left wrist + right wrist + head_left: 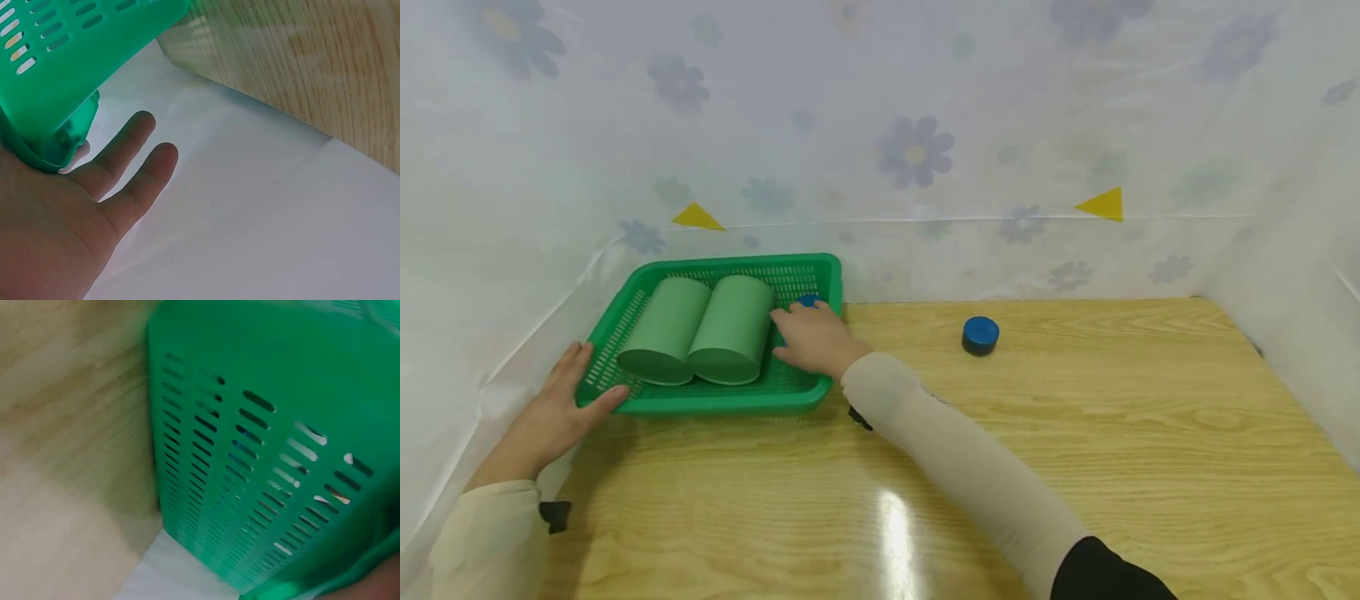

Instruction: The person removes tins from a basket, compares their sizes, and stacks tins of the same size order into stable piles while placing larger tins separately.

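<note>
A green plastic basket (715, 407) stands at the table's left side with two pale green cylinders (730, 325) lying side by side in it. At its near left corner, my left hand (550, 412) rests against the rim, thumb over the near edge. The left wrist view shows two fingers (147, 169) of that hand stretched out straight below the rim. My right hand (816, 340) reaches into the basket's right end, fingers and thumb bent round a blue object (808, 299) that they mostly hide. Through the basket's slots in the right wrist view, bits of blue show.
A short, round blue block (981, 335) with a dark lower edge stands on the wooden table (1075, 433) right of the basket. A white flowered sheet (910, 83) hangs behind and at the sides, with two yellow triangles (1102, 205) on it.
</note>
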### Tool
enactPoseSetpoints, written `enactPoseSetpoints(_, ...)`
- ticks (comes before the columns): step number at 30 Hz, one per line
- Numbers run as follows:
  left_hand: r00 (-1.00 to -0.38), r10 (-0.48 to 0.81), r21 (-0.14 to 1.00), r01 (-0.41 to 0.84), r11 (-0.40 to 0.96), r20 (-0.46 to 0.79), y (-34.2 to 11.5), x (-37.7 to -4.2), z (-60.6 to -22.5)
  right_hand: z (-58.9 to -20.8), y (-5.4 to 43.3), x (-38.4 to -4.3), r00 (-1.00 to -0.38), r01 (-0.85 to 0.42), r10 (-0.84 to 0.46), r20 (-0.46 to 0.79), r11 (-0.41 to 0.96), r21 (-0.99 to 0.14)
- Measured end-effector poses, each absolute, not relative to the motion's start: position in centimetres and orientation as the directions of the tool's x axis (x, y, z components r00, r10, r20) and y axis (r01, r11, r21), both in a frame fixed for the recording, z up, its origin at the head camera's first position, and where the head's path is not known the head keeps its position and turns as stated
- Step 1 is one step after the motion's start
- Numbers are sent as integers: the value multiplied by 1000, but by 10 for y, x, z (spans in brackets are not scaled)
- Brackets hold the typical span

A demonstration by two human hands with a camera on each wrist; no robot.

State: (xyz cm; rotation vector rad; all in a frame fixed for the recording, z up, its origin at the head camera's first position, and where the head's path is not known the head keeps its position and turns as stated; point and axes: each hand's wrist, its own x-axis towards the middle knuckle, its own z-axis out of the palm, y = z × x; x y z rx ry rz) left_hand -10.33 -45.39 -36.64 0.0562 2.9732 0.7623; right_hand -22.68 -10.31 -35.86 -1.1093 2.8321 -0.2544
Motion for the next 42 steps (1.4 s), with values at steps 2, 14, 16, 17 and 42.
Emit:
enactPoseSetpoints(2, -997, 56, 484, 23, 875, -54, -453, -103, -366, -358, -105, -226, -724, -678, -685, -78, 728, -103)
enactPoseSetpoints(14, -997, 57, 489, 28, 872, -44, -453, -102, -368, -358, -107, -226, -693, -704, -708, -135, 705, -83)
enactPoseSetpoints(16, -998, 56, 489, 30, 872, -39, -454, -102, -368, -358, -107, -226, -691, -706, -712, -125, 701, -100)
enactPoseSetpoints(17, -998, 57, 489, 31, 872, -38, -454, -102, -368, -358, -107, -227, -689, -706, -714, -124, 700, -103)
enactPoseSetpoints(42, -998, 56, 477, 32, 878, -35, -455, -103, -370, -357, -115, -225, -700, -693, -688, -190, 719, -49)
